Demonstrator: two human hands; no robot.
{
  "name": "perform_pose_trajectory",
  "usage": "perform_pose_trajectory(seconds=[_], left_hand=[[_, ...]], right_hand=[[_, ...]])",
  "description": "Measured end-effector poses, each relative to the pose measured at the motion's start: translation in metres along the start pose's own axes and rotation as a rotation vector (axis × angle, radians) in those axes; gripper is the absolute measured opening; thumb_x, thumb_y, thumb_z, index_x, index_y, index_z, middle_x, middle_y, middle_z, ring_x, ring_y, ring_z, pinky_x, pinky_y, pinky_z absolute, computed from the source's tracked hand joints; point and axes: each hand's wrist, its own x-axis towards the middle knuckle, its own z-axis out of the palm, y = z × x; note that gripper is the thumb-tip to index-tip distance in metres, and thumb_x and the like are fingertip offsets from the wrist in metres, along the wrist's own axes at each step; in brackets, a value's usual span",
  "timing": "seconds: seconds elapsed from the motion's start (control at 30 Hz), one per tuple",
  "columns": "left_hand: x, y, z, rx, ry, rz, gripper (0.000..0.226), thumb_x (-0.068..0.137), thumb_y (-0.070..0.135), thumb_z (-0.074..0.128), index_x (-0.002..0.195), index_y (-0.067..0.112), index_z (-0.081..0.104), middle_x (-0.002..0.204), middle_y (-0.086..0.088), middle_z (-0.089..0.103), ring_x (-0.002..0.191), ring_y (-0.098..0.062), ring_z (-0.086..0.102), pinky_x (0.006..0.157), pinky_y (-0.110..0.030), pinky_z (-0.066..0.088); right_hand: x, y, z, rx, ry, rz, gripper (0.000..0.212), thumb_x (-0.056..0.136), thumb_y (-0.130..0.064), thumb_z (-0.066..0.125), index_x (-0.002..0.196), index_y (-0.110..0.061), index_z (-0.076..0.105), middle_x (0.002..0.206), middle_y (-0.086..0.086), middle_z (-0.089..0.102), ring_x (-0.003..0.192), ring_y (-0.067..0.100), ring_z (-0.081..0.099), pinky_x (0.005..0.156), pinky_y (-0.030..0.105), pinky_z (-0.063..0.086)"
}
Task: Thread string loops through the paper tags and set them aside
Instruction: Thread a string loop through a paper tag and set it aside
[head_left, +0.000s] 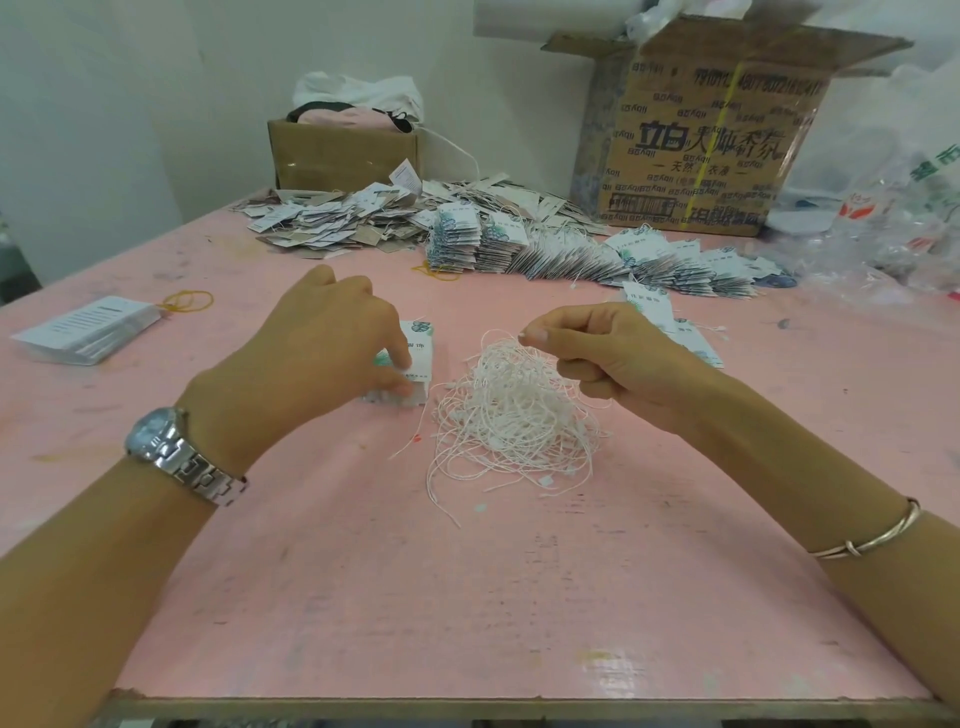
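A tangle of white string loops (511, 415) lies on the pink table (467, 597) in the middle. My right hand (602, 358) hovers over it, thumb and forefinger pinching a strand at the top of the pile. Left of the strings stands a small stack of white paper tags (415, 364) with a green leaf print. My left hand (322, 343) grips the top tag of that stack between thumb and fingers. Threaded tags (597, 254) lie in long overlapping rows at the back.
A loose heap of tags (332, 223) sits back left before a small cardboard box (343, 150). A large printed carton (711, 135) and plastic bags (893, 208) stand back right. Another tag stack (88, 330) and yellow rubber bands (188, 300) lie far left.
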Motion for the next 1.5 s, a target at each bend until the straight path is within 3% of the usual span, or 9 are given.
perform_pose_trajectory(seconds=[0.27, 0.4, 0.6, 0.7, 0.8, 1.0, 1.27, 1.4, 1.5], left_hand=[[-0.005, 0.010, -0.008, -0.126, 0.391, 0.057, 0.023, 0.093, 0.045, 0.058, 0.102, 0.032, 0.075, 0.108, 0.007, 0.071, 0.096, -0.021, 0.055, 0.078, -0.034, 0.024], [-0.012, 0.025, -0.014, -0.157, 0.768, 0.217, 0.019, 0.092, 0.027, 0.066, 0.081, 0.015, 0.076, 0.085, 0.000, 0.072, 0.077, -0.026, 0.061, 0.074, -0.036, 0.030], [-0.010, 0.051, -0.008, -0.048, 0.943, 0.408, 0.021, 0.092, 0.018, 0.067, 0.072, 0.015, 0.072, 0.079, 0.003, 0.071, 0.069, -0.023, 0.063, 0.067, -0.035, 0.033], [-0.010, 0.052, -0.004, -0.056, 0.868, 0.485, 0.020, 0.092, 0.030, 0.070, 0.077, 0.017, 0.074, 0.085, 0.005, 0.072, 0.073, -0.022, 0.064, 0.069, -0.033, 0.032], [-0.007, 0.040, -0.004, -0.110, 0.764, 0.419, 0.037, 0.089, 0.052, 0.064, 0.090, 0.017, 0.076, 0.094, 0.001, 0.073, 0.079, -0.022, 0.064, 0.074, -0.034, 0.031], [-0.001, -0.029, 0.010, -0.171, 0.577, -0.197, 0.040, 0.096, 0.048, 0.051, 0.106, 0.016, 0.073, 0.105, -0.009, 0.072, 0.099, -0.030, 0.059, 0.089, -0.043, 0.034], [-0.003, -0.076, 0.048, -0.245, 0.159, -0.574, 0.053, 0.090, 0.061, 0.051, 0.083, 0.014, 0.075, 0.076, -0.006, 0.068, 0.067, -0.022, 0.051, 0.095, -0.043, 0.028], [-0.001, -0.083, 0.055, -0.323, 0.018, -0.654, 0.065, 0.082, 0.073, 0.050, 0.063, 0.013, 0.068, 0.054, -0.002, 0.057, 0.057, -0.019, 0.053, 0.081, -0.039, 0.035], [0.002, -0.090, 0.060, -0.394, -0.097, -0.678, 0.070, 0.080, 0.075, 0.053, 0.085, 0.009, 0.074, 0.071, -0.009, 0.067, 0.068, -0.025, 0.061, 0.066, -0.031, 0.043]], right_hand=[[0.000, 0.004, 0.003, 0.056, 0.069, 0.001, 0.009, 0.095, -0.023, 0.061, 0.090, -0.015, 0.063, 0.063, -0.006, 0.055, 0.045, 0.006, 0.024, 0.039, 0.014, 0.021], [0.000, 0.004, 0.006, 0.109, 0.115, -0.031, 0.009, 0.094, -0.024, 0.061, 0.092, -0.015, 0.061, 0.081, 0.004, 0.070, 0.043, 0.008, 0.021, 0.041, 0.016, 0.019], [0.001, 0.008, 0.003, 0.144, 0.155, -0.053, 0.007, 0.089, -0.025, 0.066, 0.087, -0.019, 0.065, 0.083, -0.003, 0.072, 0.043, 0.006, 0.025, 0.043, 0.016, 0.022], [0.003, 0.011, 0.004, 0.111, 0.186, -0.077, 0.012, 0.085, -0.023, 0.069, 0.087, -0.012, 0.070, 0.058, -0.008, 0.054, 0.044, 0.007, 0.025, 0.042, 0.016, 0.022], [0.005, 0.012, 0.004, 0.147, 0.258, -0.058, 0.013, 0.078, -0.024, 0.073, 0.083, -0.011, 0.073, 0.069, 0.007, 0.044, 0.044, 0.008, 0.023, 0.041, 0.017, 0.022], [0.006, 0.013, -0.001, 0.166, 0.318, -0.039, 0.008, 0.087, -0.015, 0.071, 0.081, -0.011, 0.074, 0.061, -0.001, 0.045, 0.043, 0.007, 0.024, 0.040, 0.017, 0.023], [0.007, 0.015, 0.001, 0.139, 0.289, -0.015, 0.011, 0.085, -0.019, 0.072, 0.086, -0.009, 0.073, 0.054, -0.007, 0.043, 0.043, 0.008, 0.022, 0.039, 0.017, 0.022], [0.006, 0.014, 0.002, 0.143, 0.291, -0.010, 0.010, 0.085, -0.017, 0.071, 0.086, -0.008, 0.074, 0.060, -0.004, 0.053, 0.043, 0.007, 0.023, 0.039, 0.017, 0.023], [0.006, 0.014, 0.002, 0.148, 0.291, -0.010, 0.008, 0.085, -0.017, 0.072, 0.083, -0.009, 0.074, 0.064, 0.000, 0.055, 0.042, 0.007, 0.024, 0.039, 0.017, 0.023]])
